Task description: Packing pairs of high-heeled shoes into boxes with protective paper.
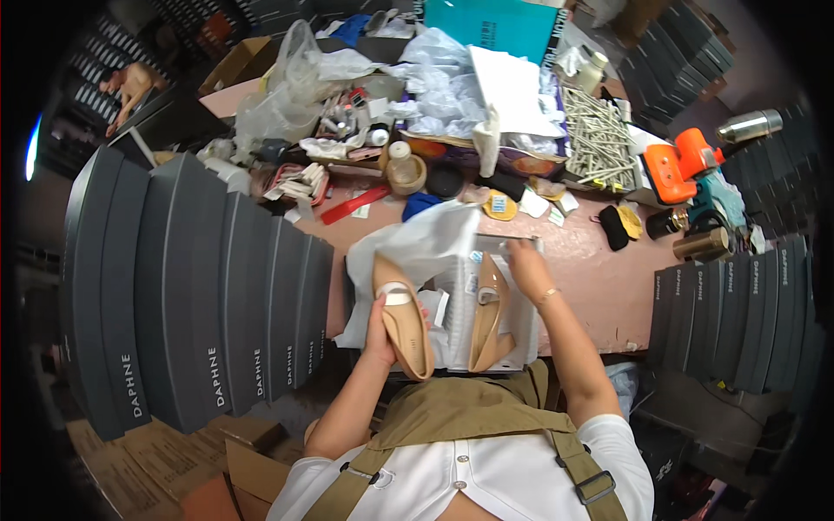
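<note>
My left hand [379,334] is closed around a beige high-heeled pump [402,326], held toe away from me over the left side of an open shoe box [528,334]. White padding sits inside this shoe. The matching pump [489,317] lies in the right part of the box, also with white padding in it. White tissue paper [417,239] spreads over the box's left and far sides. At the box's far right corner, my right hand [526,267] has its fingers bent together; whatever is between them is too small to make out.
Dark grey shoe boxes stand in rows at left [187,286] and right [738,313]. Beyond my hands are a red strip [354,205], a jar [405,169], crumpled white paper [439,82], a tray of pale sticks [598,130] and an orange tape dispenser [669,174]. Another person [133,91] is far left.
</note>
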`<state>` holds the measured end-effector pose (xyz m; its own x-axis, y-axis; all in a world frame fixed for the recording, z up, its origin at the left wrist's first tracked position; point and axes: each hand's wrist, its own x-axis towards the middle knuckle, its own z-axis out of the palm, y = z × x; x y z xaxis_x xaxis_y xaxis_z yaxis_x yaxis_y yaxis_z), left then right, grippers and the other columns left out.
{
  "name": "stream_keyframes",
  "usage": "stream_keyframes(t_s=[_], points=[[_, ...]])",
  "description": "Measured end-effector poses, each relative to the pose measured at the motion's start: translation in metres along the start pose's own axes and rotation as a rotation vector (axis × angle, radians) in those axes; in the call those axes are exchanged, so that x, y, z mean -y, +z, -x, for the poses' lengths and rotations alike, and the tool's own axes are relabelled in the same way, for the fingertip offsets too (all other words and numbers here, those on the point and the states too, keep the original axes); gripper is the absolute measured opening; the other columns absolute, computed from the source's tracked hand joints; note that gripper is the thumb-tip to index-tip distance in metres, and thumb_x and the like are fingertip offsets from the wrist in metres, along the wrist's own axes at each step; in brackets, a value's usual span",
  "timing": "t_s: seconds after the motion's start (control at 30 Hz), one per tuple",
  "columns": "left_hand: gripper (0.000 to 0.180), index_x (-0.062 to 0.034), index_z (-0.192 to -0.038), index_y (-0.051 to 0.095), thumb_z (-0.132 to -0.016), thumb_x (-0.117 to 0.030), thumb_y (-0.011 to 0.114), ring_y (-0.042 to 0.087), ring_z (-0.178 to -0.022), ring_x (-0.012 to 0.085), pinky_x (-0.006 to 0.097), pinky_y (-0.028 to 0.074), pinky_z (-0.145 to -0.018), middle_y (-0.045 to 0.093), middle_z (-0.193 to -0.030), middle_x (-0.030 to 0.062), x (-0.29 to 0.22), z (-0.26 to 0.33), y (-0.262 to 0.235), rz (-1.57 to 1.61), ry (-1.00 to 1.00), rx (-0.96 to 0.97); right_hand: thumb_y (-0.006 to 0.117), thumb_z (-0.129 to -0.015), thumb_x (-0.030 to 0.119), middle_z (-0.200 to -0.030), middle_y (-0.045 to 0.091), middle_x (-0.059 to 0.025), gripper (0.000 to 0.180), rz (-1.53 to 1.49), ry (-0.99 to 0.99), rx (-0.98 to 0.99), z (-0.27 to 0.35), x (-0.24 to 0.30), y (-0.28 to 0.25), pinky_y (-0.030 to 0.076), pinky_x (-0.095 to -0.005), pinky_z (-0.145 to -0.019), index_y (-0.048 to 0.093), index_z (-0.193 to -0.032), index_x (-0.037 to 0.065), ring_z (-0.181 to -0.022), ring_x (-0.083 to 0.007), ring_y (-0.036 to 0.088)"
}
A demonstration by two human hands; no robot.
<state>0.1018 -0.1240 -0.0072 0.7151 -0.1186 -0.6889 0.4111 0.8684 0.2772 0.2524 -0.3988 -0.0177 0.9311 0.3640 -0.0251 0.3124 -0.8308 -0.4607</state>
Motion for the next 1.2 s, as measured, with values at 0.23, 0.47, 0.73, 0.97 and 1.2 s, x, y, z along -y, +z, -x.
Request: stream_keyframes(t_s=[0.23,0.47,0.73,0.97,1.2], points=[[0.064,-0.0093,-0.128,0.047,-0.092,-0.061,0.039,0.055,-0.111,0.0258,0.045,0.045,-0.095,0.056,-0.121,0.0107,0.02,0.032,0.048,-0.053,-0.053,0.221,0.066,-0.076,0.011,-0.096,0.055,-0.01,0.018,-0.054,-0.595,0.154,0.061,0.139,-0.029,0.048,-0.0364,-0.077,0.058,-0.09,0.006,-0.091,-0.0286,0.056],[0.046,-0.0077,-0.128,0.045,-0.095,-0.039,0.046,0.056,-0.112,0.0251,0.043,0.047,-0.095,0.056,-0.121,0.011,0.042,0.037,0.042,-0.143,-0.159,0.196,0.074,-0.068,0.012,-0.098,0.056,-0.0114,0.035,-0.269,-0.356,0.082,0.08,0.132,-0.007,0.045,-0.0374,-0.081,0.06,-0.099,0.005,-0.093,-0.0303,0.055],[0.054,-0.003,-0.128,0.044,-0.091,-0.043,0.045,0.058,-0.107,0.0293,0.046,0.051,-0.088,0.054,-0.122,0.0156,0.036,0.037,0.042,-0.185,-0.132,0.292,0.083,-0.064,0.027,-0.145,0.023,-0.0266,0.102,-0.364,-0.144,-0.195,0.029,0.095,-0.043,0.033,-0.0451,-0.104,0.024,-0.146,0.012,-0.133,-0.0419,0.027],[0.063,0.0043,-0.131,0.04,-0.089,-0.042,0.042,0.058,-0.104,0.033,0.045,0.051,-0.087,0.054,-0.12,0.0212,-0.009,0.052,0.06,-0.138,-0.025,0.307,0.068,-0.077,0.02,-0.144,0.032,-0.0235,0.038,0.227,-0.032,0.018,-0.096,0.072,0.012,0.03,-0.0611,-0.1,0.061,-0.114,0.014,-0.133,-0.0456,0.026],[0.054,0.0,-0.118,0.053,-0.088,-0.044,0.049,0.065,-0.085,0.0261,0.037,0.055,-0.074,0.064,-0.102,0.0156,-0.052,0.052,0.017,-0.204,0.078,0.114,0.052,-0.082,0.018,-0.121,0.054,-0.0171,0.026,0.283,-0.819,0.289,-0.006,0.134,0.136,0.032,-0.0535,-0.1,0.068,-0.097,0.004,-0.124,-0.0341,0.041]])
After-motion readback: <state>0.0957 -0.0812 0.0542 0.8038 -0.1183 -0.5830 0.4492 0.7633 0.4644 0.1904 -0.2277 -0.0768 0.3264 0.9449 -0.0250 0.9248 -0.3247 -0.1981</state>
